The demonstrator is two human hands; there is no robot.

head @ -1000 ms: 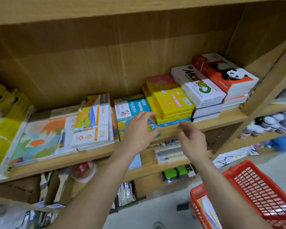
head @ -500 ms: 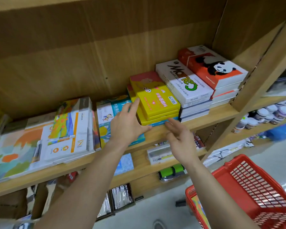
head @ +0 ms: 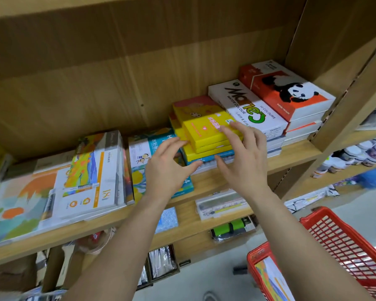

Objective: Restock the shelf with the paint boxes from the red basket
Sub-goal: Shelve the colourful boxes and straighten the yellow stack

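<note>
A stack of flat yellow cardboard paint boxes [head: 204,137] is seen at the centre of the frame on the long wooden shelf [head: 215,183], wedged between a teal illustrated box [head: 143,148] and a pile of white watercolour boxes [head: 248,107]. The left hand [head: 167,170] is set against the stack's left edge with its fingers loosely curved and spread, nothing being gripped. The right hand [head: 248,164] is laid over the top box, its fingers [head: 228,131] nearly straight and its thumb by the front edge, so nothing is clasped there either. The step in hand appears to be the squaring of the stack. It would be done best with both sides pressed inward evenly and the top box, which sits askew, slid back until the edges line up, so that the neighbouring piles are not nudged. At the lower right of the frame, the red plastic mesh basket [head: 352,242] is shown with a colourful printed box [head: 271,279] inside, apparently yet to be shelved.
</note>
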